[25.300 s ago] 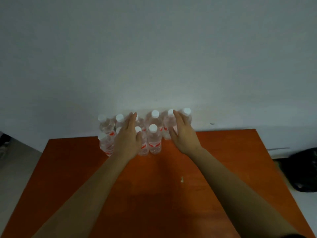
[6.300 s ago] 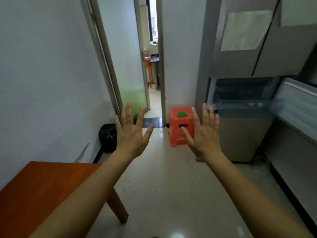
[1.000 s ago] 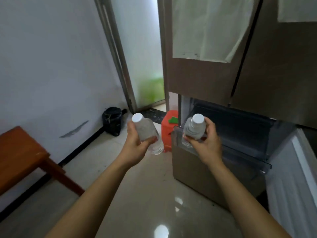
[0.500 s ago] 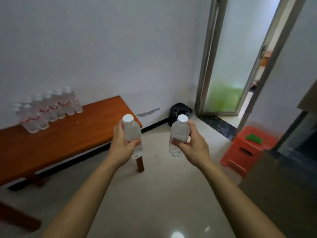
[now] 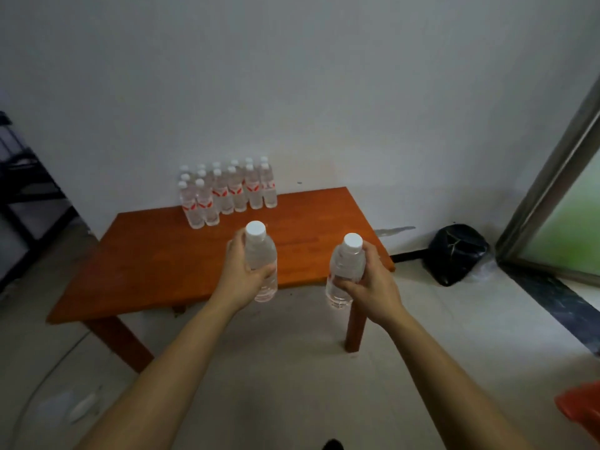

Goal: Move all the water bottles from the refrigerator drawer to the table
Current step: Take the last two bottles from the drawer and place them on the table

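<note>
Much of the job looks done: a cluster of water bottles [image 5: 227, 193] already stands upright in tight rows along the far edge of the bench [image 5: 156, 264], close against the wall. Two more are in the air. The left hand [image 5: 242, 271] has its fingers wrapped round the left bottle [image 5: 259, 251], and the right hand [image 5: 370, 280] grasps the right bottle [image 5: 344, 259] the same way. Both are upright with white caps on, near the bench's near edge, the right one towards its near right corner. Neither is set down yet, so placing them beside the cluster remains. The refrigerator drawer is out of view, so whether any bottles are left in it cannot be told
</note>
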